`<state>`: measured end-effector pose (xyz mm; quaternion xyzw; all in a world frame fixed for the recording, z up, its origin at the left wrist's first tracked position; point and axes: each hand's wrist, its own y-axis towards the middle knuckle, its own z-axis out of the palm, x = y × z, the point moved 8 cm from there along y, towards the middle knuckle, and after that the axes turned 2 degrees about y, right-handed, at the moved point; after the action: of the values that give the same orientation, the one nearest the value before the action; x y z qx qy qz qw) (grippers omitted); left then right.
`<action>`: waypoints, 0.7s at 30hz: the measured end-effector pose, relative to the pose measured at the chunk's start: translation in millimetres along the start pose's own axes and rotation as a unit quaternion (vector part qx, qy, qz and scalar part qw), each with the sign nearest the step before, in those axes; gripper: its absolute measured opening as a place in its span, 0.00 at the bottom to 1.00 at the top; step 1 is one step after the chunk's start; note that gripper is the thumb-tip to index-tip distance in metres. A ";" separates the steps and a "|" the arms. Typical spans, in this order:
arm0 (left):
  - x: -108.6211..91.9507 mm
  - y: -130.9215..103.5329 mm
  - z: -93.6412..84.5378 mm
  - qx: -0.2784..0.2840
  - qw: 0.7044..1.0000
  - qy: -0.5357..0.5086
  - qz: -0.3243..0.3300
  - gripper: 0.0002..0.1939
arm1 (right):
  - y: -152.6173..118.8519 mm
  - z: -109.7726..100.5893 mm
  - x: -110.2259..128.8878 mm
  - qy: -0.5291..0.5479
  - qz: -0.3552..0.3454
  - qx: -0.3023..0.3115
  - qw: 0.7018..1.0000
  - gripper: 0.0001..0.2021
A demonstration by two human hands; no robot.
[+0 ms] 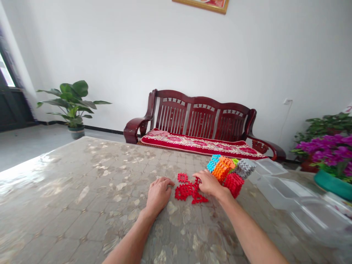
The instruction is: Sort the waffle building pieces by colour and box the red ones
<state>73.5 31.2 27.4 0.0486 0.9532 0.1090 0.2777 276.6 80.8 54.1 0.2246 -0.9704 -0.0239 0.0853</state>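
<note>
Several red square lattice building pieces (184,189) lie loosely together on the table between my two hands. My right hand (209,182) reaches over their right side, thumb and fingers closed on one red piece (197,182). To their left, my left hand (159,191) rests on the tabletop with nothing in it, fingers lying loosely toward the pieces. Just beyond my right hand sit stacks of the same kind of piece: blue (213,163), orange (221,171), grey (245,168) and red (234,184). A bit of green stack (235,161) shows behind them.
Clear plastic boxes (277,190) stand on the right of the patterned table (82,205). Purple flowers in a teal pot (331,185) are at the far right. Past the table's far edge is a dark wooden bench (202,117); a potted plant (73,101) stands at left.
</note>
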 end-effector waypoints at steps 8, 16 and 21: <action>-0.8 -0.3 -0.6 0.002 1.000 0.001 -0.002 0.16 | -9.3 -13.5 -7.2 0.240 -0.014 -0.107 0.965 0.14; -0.5 -0.1 0.0 -0.006 1.000 -0.007 0.007 0.15 | -38.0 31.9 -50.2 0.371 0.122 -0.202 0.898 0.21; -0.9 0.0 -0.7 -0.006 1.000 -0.006 0.008 0.16 | -48.2 44.9 -55.4 0.435 0.145 -0.241 0.855 0.23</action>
<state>73.8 31.0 28.4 0.0555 0.9506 0.1166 0.2823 338.5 62.3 -2.7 0.0412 -0.8199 -0.1447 0.5524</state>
